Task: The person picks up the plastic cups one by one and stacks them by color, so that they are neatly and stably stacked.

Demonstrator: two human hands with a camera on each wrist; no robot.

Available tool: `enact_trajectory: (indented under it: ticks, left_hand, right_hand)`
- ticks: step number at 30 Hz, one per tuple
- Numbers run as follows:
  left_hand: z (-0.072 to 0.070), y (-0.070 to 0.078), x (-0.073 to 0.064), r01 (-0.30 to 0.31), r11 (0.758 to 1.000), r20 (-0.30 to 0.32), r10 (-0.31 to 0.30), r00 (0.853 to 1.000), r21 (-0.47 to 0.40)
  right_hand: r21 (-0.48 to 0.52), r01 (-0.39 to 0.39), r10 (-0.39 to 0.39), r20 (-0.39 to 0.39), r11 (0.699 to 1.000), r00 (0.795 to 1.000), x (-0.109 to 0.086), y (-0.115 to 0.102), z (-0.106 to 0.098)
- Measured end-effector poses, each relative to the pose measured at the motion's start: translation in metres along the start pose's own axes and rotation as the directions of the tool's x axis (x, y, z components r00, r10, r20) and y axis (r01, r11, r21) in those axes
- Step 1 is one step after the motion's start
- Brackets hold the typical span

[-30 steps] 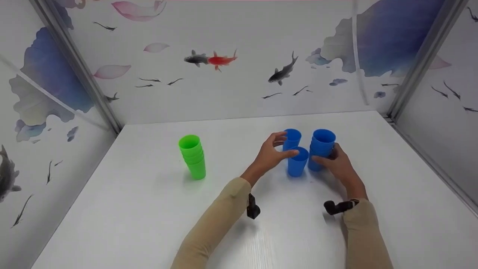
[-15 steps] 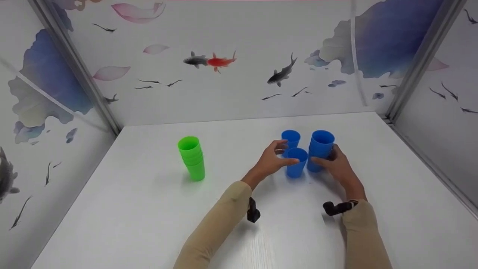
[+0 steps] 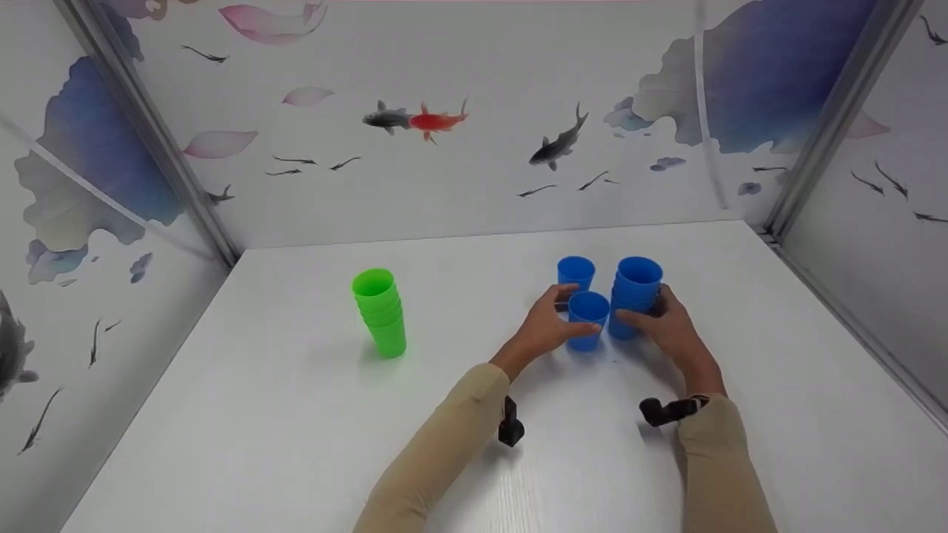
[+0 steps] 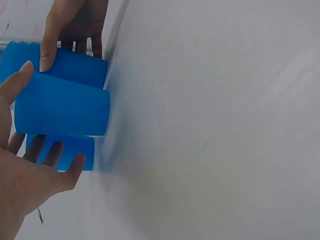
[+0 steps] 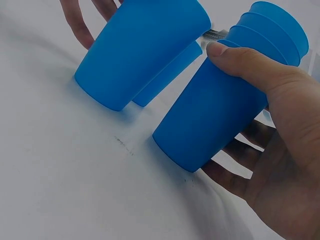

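Observation:
My left hand [image 3: 544,331] is around the front blue cup [image 4: 62,105], thumb across its near side below the rim and fingers at its opposite side. In the left wrist view the ring and little fingers spread out over a second blue cup [image 3: 576,271], which stands just behind. My right hand [image 3: 670,329] holds a nested stack of blue cups [image 5: 215,105] from the right, thumb on the front and fingers behind. All the blue cups are upright with their mouths up, and the stack stands close to the front cup.
A stack of green cups [image 3: 384,318] stands on the left part of the white table [image 3: 296,414], leaning slightly. Printed panels with fish and petals enclose the table at the back and sides. Small black cameras sit on both wrists [image 3: 511,423].
My left hand has come down and right, its thumb moving from the front cup's rim to its side and its fingers lower between the cups. My right hand keeps its hold on the stack.

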State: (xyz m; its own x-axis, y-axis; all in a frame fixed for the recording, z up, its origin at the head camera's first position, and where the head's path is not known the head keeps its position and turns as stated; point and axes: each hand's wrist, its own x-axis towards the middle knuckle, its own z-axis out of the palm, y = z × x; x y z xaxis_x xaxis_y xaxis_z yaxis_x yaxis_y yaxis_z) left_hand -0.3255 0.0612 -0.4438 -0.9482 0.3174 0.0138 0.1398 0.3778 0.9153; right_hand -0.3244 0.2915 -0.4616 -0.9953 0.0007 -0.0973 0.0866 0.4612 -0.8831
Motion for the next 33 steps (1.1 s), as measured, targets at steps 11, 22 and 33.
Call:
enact_trajectory:
  ticks: [11,22,33]
  left_hand:
    - [0.01,0.0,0.001,0.022,1.0,-0.044,-0.022,0.999,-0.021]
    - [0.009,0.002,-0.001,0.022,0.999,-0.06,-0.024,0.998,-0.034]
    - [-0.002,0.017,-0.003,0.041,0.999,-0.093,-0.042,0.995,-0.012]
  right_hand:
    - [0.01,-0.008,0.008,0.004,1.0,1.0,0.0,0.001,-0.001]
    - [0.002,0.026,-0.026,-0.005,1.0,1.0,0.002,0.004,0.0]
    - [-0.003,0.003,-0.003,-0.007,1.0,1.0,0.002,0.002,0.001]
